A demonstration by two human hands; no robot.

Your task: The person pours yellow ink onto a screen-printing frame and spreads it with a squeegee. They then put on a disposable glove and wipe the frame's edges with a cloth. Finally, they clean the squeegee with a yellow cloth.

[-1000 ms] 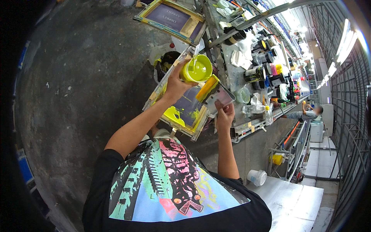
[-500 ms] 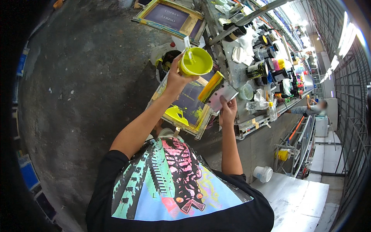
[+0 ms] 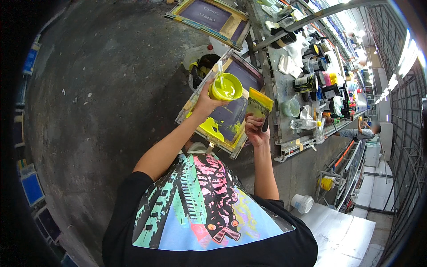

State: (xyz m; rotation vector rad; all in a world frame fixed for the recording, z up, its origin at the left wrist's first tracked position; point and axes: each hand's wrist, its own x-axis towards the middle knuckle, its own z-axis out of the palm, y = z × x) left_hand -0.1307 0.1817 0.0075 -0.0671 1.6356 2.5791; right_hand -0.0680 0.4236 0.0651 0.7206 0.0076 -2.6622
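My left hand [image 3: 205,103] is closed around a small yellow tub [image 3: 214,92] of bright yellow-green ink. A pale stirring stick [image 3: 220,71] leans out over its rim. To the right, my right hand [image 3: 257,130] grips a flat squeegee [image 3: 259,103] with its yellow-smeared edge pointing up, apart from the tub. Below both hands lies a framed printing screen [image 3: 229,115] with purple-grey mesh. A thick patch of yellow ink [image 3: 211,129] sits at its near left end, and thinner smears show to the right of that.
Another framed screen [image 3: 200,13] lies farther off. A lined bucket [image 3: 195,80] stands left of the near screen. At right, a long table [image 3: 278,84] carries several dark ink tubs [image 3: 307,82] and a clear bottle [image 3: 303,124]. A white bucket [image 3: 302,203] is at lower right. Another person [image 3: 362,132] works far right.
The squeegee has turned in my right hand's grip, its yellow edge swinging from the left to the top. It has moved away from the tub, which sits slightly lower in view.
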